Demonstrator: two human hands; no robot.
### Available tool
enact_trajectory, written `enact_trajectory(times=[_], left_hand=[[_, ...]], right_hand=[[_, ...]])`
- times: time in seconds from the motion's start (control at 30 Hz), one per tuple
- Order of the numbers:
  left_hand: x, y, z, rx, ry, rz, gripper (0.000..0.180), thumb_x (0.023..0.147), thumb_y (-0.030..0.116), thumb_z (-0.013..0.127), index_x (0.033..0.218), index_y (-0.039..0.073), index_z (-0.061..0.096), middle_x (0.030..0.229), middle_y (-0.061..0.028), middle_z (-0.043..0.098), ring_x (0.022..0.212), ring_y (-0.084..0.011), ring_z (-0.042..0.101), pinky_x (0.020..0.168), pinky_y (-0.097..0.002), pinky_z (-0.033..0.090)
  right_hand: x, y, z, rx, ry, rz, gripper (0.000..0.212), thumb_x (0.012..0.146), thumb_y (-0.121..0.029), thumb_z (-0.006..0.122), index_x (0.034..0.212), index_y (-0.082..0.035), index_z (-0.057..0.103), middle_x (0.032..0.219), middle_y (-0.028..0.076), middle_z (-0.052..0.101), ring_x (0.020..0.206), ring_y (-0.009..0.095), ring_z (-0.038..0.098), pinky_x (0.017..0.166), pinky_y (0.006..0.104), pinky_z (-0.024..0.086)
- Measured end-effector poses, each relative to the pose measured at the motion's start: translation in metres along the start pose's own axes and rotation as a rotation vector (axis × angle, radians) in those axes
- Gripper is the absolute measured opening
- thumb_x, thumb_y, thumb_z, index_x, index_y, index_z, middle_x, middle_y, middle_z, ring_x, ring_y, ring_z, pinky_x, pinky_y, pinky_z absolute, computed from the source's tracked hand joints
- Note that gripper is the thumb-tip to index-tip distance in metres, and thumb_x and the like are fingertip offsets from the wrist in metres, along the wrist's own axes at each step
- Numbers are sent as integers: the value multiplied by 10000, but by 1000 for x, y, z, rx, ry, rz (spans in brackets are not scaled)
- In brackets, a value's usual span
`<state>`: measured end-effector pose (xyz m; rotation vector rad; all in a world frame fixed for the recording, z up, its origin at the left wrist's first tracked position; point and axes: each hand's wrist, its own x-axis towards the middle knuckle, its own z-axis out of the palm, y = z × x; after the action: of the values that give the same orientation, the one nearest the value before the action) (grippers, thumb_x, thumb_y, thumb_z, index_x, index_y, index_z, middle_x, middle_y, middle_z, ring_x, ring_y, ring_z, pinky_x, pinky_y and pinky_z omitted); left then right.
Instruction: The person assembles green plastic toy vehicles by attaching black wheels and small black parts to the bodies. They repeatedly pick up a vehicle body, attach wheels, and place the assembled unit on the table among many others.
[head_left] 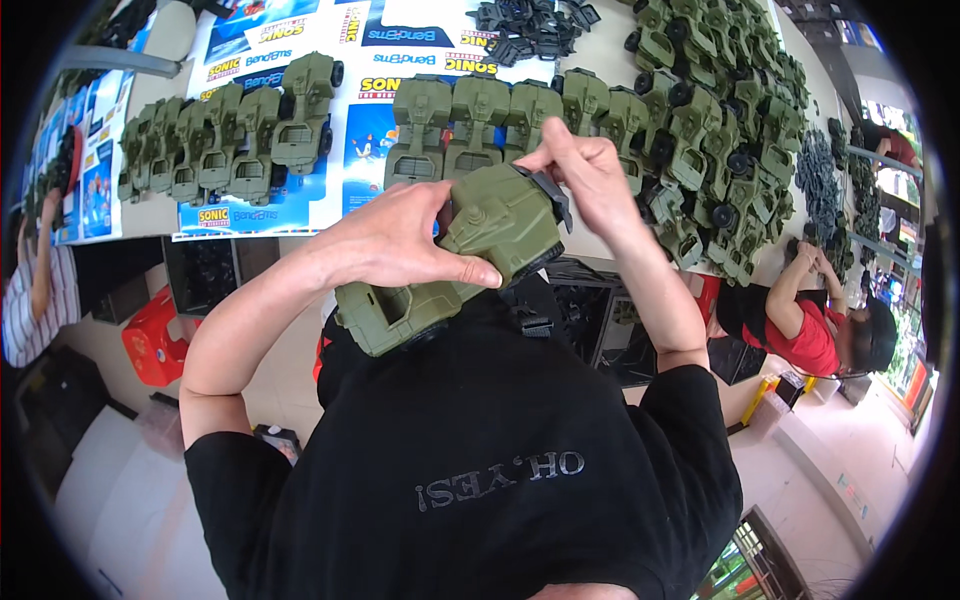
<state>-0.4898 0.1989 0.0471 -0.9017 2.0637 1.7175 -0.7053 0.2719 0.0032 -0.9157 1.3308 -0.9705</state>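
An olive-green toy truck (505, 225) with dark wheels is held tilted in front of my chest, just off the table's near edge. My left hand (395, 235) wraps round its middle, thumb lying along the near side. At the truck's right end sits a curved black plastic part (550, 195). My right hand (592, 180) is closed in a pinch on this part against the truck, thumb raised on top. The fingertips partly hide where the part meets the green body.
Green toy trucks stand in a row (240, 135) at left and another (480, 110) ahead, on printed sheets. A large pile of them (710, 140) covers the right side. Black parts (530, 25) lie at the back. Co-workers sit left and right; a red stool (155, 340) is below.
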Motion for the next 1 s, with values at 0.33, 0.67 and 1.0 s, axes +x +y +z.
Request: enact_trajectory(times=[0.33, 0.67, 1.0], left_hand=[[-17, 8, 13, 387, 178, 296, 716, 596, 312, 821, 1098, -74, 488, 919, -233, 610, 833, -383, 626, 760, -426, 504], [-45, -4, 47, 795, 280, 483, 636, 572, 116, 715, 1111, -93, 448, 827, -122, 503, 706, -257, 575, 677, -349, 492], [-38, -17, 39, 585, 297, 390, 750, 580, 226, 792, 1172, -78, 447, 902, -176, 568, 784, -330, 611, 683, -408, 502]], right_hand=[[-30, -16, 37, 245, -205, 208, 862, 902, -684, 115, 1242, 9, 500, 1149, 136, 547, 1070, 185, 519, 930, 331, 420], [-71, 18, 63, 34, -113, -325, 540, 985, -276, 225, 1084, 100, 600, 1119, 226, 608, 1100, 325, 553, 1002, 386, 378], [-47, 21, 63, 88, -146, -235, 496, 980, -308, 284, 1103, 63, 589, 1088, 174, 613, 1004, 215, 584, 931, 330, 419]])
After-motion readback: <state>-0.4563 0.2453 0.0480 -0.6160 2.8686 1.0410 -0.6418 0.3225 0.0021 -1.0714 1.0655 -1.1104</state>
